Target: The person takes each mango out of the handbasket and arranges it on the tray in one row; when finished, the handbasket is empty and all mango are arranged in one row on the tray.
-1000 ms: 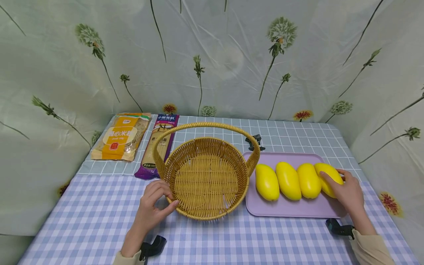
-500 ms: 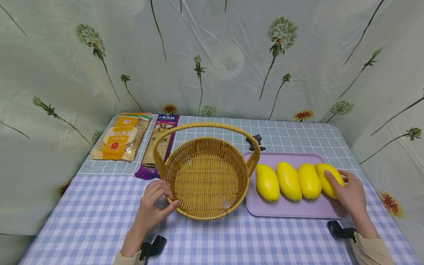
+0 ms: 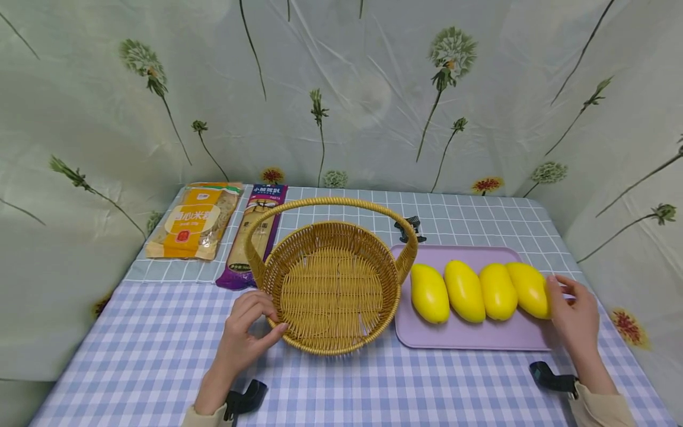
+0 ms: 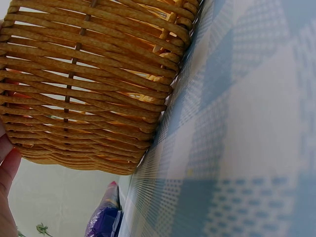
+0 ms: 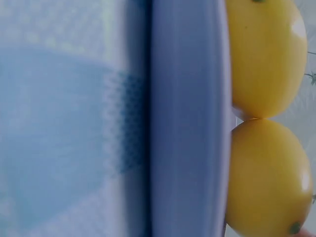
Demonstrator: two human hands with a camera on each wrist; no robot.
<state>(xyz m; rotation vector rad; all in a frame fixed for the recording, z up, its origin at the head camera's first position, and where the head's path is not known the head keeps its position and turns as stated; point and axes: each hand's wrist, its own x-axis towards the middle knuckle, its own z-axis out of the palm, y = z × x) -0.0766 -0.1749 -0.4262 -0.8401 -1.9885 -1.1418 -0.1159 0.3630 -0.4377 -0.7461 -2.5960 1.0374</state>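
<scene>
My left hand (image 3: 245,332) holds the near-left rim of a round wicker basket (image 3: 333,237) with a tall arched handle. The left wrist view has the basket's woven side (image 4: 89,89) close up, with fingertips (image 4: 8,170) at its rim. Several yellow mangoes lie in a row on a lilac tray (image 3: 469,338) to the right. Beside the rightmost mango (image 3: 528,290) is my right hand (image 3: 576,314), its thumb right at the fruit's edge. In the right wrist view a mango (image 5: 269,177) shows above the tray rim (image 5: 190,123), with a sliver of fingertip at the bottom corner.
Behind the basket on the left lie a purple pasta pack (image 3: 256,231) and an orange-labelled bag of rice noodles (image 3: 194,219). A small black object (image 3: 411,229) sits behind the tray. A flower-printed curtain (image 3: 373,118) surrounds the checked tablecloth (image 3: 133,356).
My right hand has drawn back to the right off the rightmost mango, and that mango now sits closer against its neighbour. The left hand and basket stay put.
</scene>
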